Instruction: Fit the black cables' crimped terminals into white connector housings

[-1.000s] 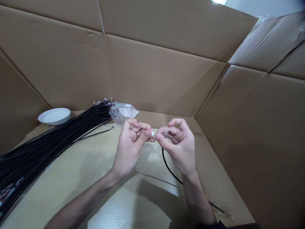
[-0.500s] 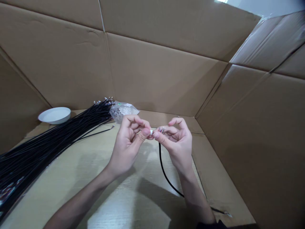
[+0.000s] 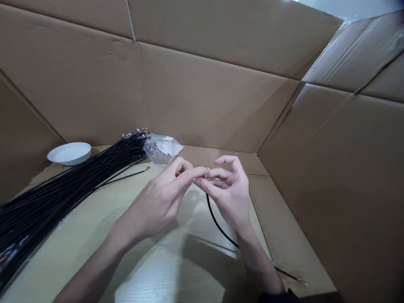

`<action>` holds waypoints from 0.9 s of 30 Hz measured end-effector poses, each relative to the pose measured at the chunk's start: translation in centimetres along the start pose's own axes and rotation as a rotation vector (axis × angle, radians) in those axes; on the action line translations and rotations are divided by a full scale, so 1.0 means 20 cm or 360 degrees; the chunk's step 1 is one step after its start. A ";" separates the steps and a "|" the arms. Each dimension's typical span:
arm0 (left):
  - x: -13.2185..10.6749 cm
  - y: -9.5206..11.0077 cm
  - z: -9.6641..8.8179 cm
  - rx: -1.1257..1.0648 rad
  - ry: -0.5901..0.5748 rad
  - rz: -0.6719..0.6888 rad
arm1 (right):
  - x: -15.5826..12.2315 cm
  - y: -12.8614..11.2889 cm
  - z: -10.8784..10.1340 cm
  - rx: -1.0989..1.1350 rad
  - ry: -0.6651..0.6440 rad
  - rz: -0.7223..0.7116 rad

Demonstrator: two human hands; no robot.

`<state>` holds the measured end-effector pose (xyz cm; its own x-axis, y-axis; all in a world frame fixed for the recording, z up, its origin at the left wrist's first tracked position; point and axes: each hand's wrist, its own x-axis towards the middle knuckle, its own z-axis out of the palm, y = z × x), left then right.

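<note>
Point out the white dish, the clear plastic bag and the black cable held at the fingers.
White dish (image 3: 70,152): head view, bare inside.
Clear plastic bag (image 3: 160,155): head view, lower front film.
Black cable (image 3: 215,219): head view, curved length.

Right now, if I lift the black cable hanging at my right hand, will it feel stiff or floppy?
The black cable would probably flex springily, since it bows smoothly below the right hand. It looks slender, so it's likely fairly light. Its smooth-looking jacket might slip a little.
</note>
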<state>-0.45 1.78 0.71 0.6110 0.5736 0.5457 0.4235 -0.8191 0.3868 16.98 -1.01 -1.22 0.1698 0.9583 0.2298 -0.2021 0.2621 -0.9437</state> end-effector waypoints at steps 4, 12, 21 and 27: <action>0.00 0.00 0.00 0.0167 -0.0004 0.0030 | 0.00 0.01 0.00 -0.0063 0.0012 0.0000; 0.01 -0.06 0.02 0.0652 0.0154 0.0373 | 0.01 0.02 -0.01 -0.0008 0.0029 -0.0037; 0.04 -0.09 0.06 -0.0172 0.0149 0.0154 | 0.06 0.01 -0.05 0.0217 -0.0150 0.0159; 0.04 -0.09 0.07 -0.0384 0.0118 0.0085 | 0.08 0.03 -0.09 0.0404 -0.0364 0.0222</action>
<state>0.18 3.75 -0.62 0.5737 0.5356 0.6197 0.2145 -0.8284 0.5174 18.82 0.43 -1.80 -0.0902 0.9800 0.1775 -0.4456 0.1197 -0.8872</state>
